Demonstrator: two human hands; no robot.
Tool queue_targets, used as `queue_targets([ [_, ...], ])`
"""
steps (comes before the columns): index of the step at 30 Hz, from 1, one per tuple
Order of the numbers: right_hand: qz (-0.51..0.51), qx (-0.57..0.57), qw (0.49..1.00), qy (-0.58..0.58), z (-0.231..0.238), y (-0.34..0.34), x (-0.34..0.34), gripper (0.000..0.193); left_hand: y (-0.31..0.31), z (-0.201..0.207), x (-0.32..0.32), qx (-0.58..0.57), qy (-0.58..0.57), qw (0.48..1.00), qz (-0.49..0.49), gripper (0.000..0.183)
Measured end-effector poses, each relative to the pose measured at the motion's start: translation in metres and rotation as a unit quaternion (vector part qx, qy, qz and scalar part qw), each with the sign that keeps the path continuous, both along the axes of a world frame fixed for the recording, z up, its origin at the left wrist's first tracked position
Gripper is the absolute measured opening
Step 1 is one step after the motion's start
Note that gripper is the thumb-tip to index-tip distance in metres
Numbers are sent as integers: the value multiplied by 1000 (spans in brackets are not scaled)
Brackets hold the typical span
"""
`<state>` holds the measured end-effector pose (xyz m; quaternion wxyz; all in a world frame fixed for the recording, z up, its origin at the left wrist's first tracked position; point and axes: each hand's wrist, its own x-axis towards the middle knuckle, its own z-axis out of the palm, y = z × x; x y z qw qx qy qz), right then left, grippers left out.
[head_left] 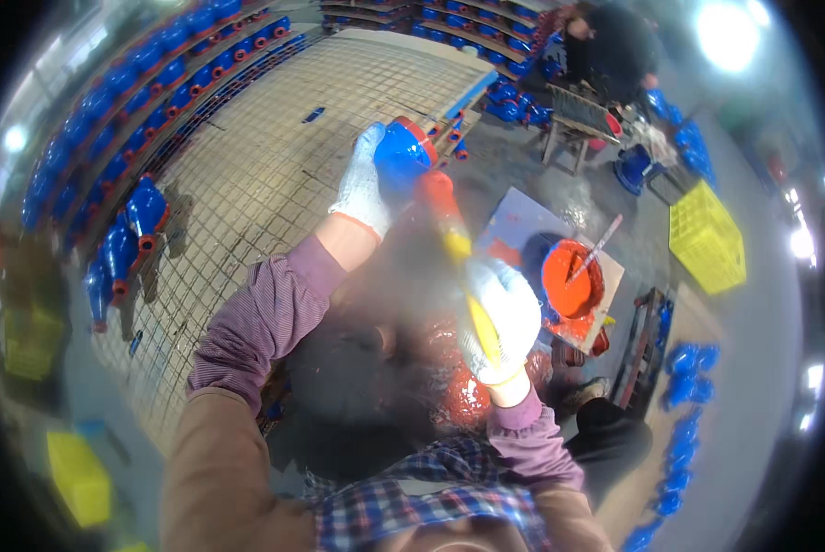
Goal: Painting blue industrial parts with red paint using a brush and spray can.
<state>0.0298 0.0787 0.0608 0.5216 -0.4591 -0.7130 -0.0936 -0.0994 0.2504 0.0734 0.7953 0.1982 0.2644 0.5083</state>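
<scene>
My left hand [362,189], in a white knit glove, grips a shiny blue fitting [398,161] with a red-coated rim and holds it up in front of me. In my gloved right hand [506,317] is a paintbrush [458,246] with a yellow handle. Its red tip is close to the fitting's rim; blur hides whether they touch. To the right of that hand stands a paint bucket [599,293] with bright red paint inside and a pale stick [598,247] leaning in it. Red stains cover a dark cloth [463,391] over my lap.
A wire-mesh table [275,138] stretches ahead and left, with several blue fittings [123,244] along its left side. Shelves of fittings [155,55] rise behind. Another person [615,51] sits at the far right near a stool [583,115]. A yellow crate [707,237] stands right.
</scene>
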Motion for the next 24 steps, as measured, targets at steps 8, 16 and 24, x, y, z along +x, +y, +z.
queue_targets([
  [8,33,-9,991,-131,0,-24,47,44,2,-9,25,-17,33,999,-7,39],
  [16,-6,7,998,-60,-1,-6,51,38,7,-12,22,-2,-10,999,-40,39],
  [24,-8,-51,998,-28,-20,-6,31,37,34,-14,-8,-7,-4,1000,19,38],
])
